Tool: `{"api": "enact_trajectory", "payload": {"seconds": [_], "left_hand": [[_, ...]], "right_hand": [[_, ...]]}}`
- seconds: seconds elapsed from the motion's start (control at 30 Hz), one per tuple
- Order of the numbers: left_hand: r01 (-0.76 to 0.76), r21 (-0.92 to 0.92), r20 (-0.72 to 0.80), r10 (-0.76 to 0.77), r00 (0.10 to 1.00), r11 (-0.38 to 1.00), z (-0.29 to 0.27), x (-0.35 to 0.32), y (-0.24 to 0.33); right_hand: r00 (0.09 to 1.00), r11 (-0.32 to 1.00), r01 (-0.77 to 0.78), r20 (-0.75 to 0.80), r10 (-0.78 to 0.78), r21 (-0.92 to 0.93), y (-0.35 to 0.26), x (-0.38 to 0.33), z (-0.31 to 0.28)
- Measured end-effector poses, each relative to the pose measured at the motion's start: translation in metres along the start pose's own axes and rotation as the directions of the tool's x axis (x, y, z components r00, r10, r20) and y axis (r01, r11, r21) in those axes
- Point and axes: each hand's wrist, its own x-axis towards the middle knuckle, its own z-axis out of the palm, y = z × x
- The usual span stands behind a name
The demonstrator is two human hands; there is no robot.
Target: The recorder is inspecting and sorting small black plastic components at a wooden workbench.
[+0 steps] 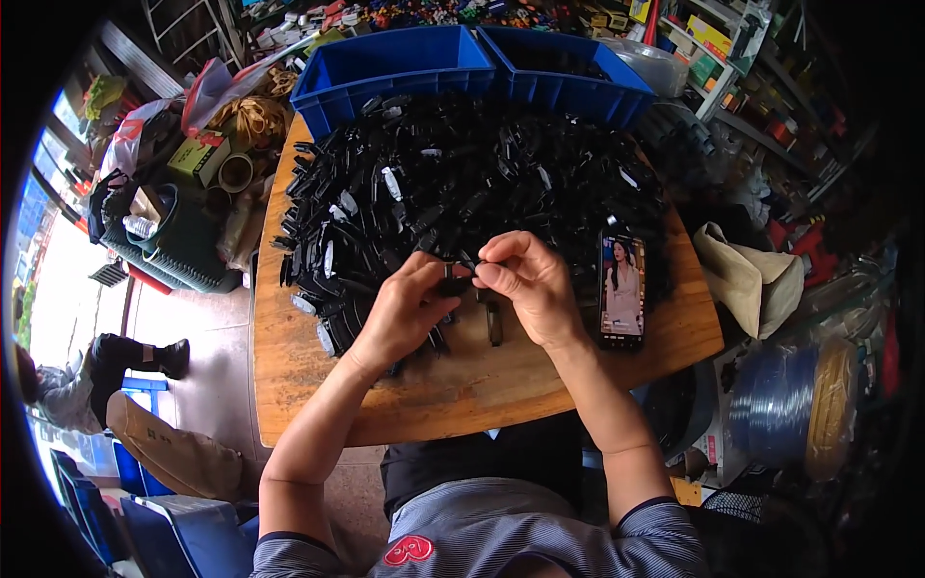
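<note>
Over the near part of the wooden table, my left hand (409, 306) and my right hand (532, 289) meet fingertip to fingertip. Both are closed in a pinch on a small black piece (455, 284), largely covered by the fingers, so its exact kind is hard to make out. Just below my right fingertips a slim black piece (494, 324) lies on the wood. Beyond both hands spreads a large heap of small, long black parts (453, 178), some with silvery or pale faces.
Two blue plastic bins (395, 69) stand behind the heap. A phone (621, 289) showing a video is at the right of the wooden table (578, 385). Wire spools (771, 409) sit at lower right, a green basket (173, 236) at left. Another person's leg (125, 361) shows at far left.
</note>
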Motion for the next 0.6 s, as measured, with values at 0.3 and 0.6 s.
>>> {"api": "enact_trajectory", "payload": {"seconds": [0.3,0.6], "left_hand": [[0.168,-0.411,0.079,-0.148,0.986,0.896,0.008,-0.006,-0.003],[0.123,-0.168,0.048,-0.116,0.992,0.978,-0.004,-0.006,0.001]], "right_hand": [[0.969,0.959,-0.206,0.095,0.227,-0.192,-0.011,-0.001,-0.003],[0.942,0.952,-0.298,0.139,0.305,-0.069,-0.008,-0.001,0.000]]}}
